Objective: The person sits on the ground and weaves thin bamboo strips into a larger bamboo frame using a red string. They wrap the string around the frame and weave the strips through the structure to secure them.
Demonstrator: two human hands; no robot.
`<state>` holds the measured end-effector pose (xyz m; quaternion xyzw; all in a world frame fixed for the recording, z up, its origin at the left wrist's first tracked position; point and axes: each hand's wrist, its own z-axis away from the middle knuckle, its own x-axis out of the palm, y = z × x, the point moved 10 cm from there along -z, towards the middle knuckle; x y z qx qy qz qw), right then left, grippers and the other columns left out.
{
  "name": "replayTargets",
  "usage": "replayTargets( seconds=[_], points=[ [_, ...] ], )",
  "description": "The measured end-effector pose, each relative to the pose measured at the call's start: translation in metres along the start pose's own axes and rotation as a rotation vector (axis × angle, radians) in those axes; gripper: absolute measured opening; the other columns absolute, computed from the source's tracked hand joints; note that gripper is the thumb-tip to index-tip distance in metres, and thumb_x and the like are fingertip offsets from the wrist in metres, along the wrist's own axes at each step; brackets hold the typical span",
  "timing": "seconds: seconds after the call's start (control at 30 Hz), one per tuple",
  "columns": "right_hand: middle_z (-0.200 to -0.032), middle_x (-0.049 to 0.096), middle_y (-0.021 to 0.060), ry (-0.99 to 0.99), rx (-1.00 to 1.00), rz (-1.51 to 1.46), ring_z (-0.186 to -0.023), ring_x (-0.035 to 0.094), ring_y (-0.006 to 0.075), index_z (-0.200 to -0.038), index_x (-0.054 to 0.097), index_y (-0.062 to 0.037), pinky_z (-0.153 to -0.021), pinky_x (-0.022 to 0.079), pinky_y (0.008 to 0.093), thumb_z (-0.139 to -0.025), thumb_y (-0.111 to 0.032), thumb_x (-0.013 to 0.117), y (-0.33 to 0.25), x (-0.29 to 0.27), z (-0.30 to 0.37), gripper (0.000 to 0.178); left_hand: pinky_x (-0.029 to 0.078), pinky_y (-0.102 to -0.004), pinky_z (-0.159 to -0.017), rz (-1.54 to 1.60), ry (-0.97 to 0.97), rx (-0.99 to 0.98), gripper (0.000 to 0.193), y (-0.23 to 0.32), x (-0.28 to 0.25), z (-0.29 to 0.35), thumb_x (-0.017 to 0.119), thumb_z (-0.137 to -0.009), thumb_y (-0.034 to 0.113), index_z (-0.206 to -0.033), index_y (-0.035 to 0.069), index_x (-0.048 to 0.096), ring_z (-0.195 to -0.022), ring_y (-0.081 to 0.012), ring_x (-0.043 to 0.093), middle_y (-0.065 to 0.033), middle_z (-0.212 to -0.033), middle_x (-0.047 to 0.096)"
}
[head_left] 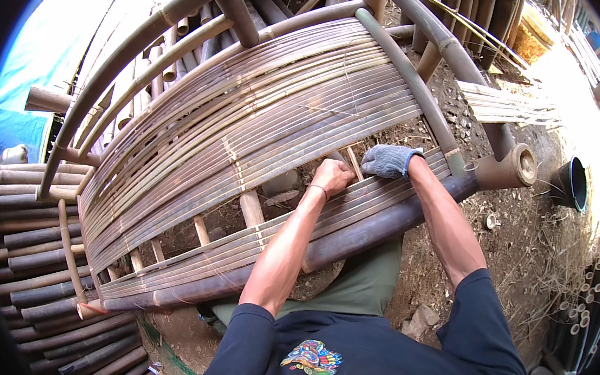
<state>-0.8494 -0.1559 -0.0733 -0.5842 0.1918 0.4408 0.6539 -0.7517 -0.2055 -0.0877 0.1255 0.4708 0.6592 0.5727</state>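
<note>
A bamboo bench [367, 230] lies across my lap area, its seat made of long split bamboo slats [260, 131]. Between the wide rear group of slats and a narrow front group [179, 266] runs an open gap, crossed by short bamboo crosspieces [251, 210]. At the gap's right part, my bare left hand [333, 176] is closed in a pinch at the front slats; whatever is in its fingers is hidden. Just right of it, my right hand [387, 161] wears a grey knitted glove. Its fingers curl together over the front slats beside a thin crosspiece [354, 163], and their grip is hidden.
Dark bamboo poles [52, 260] are stacked at the left. A black bucket [572, 184] stands at the right, above a bundle of thin bamboo tubes [590, 291]. Loose pale strips [508, 104] lie beyond the bench's right end. A blue tarp [16, 118] hangs far left.
</note>
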Motion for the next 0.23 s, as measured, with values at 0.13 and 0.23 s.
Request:
replayTargets(
  seconds=[0.13,0.23],
  points=[
    [-0.104,0.069,0.0178,0.743,0.376,0.034,-0.101,0.064,0.0366,-0.110,0.070,-0.0071,-0.091,0.051,0.0448,-0.086,-0.025,0.064,-0.033,-0.084,0.073,0.030,0.046,-0.0248,-0.059,0.368,0.026,0.013,0.014,0.003,-0.025,0.031,0.076,-0.085,0.016,-0.087,0.003,0.075,-0.064,-0.0074,0.056,0.0023,-0.074,0.067],
    [-0.129,0.060,0.0181,0.673,0.186,0.004,-0.120,0.056,0.0340,-0.124,0.065,-0.0119,-0.105,0.043,0.0435,-0.077,-0.024,0.075,-0.084,-0.084,0.088,0.050,0.046,-0.0234,-0.073,0.516,-0.163,0.081,0.016,0.027,-0.025,0.048,0.077,-0.086,0.018,-0.090,0.003,0.075,-0.076,-0.0077,0.059,0.0005,-0.079,0.069]
  ],
)
